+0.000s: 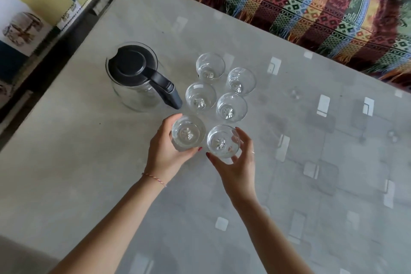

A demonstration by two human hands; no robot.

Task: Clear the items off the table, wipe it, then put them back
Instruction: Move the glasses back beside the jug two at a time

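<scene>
Each hand grips a glass (four more beside the jug (135,75)) on the table (89,162).

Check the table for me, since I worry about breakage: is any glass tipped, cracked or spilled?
Nothing stands out. All six glasses stand upright and look empty; the left hand grips one, the right hand another. The jug is upright, lid on. No spill shows on the table.

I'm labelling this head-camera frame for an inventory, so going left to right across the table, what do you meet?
Glass jug with a black lid → left hand gripping a glass → right hand holding another glass. The four free glasses behind overlap these across the width, so I leave them out.
</scene>
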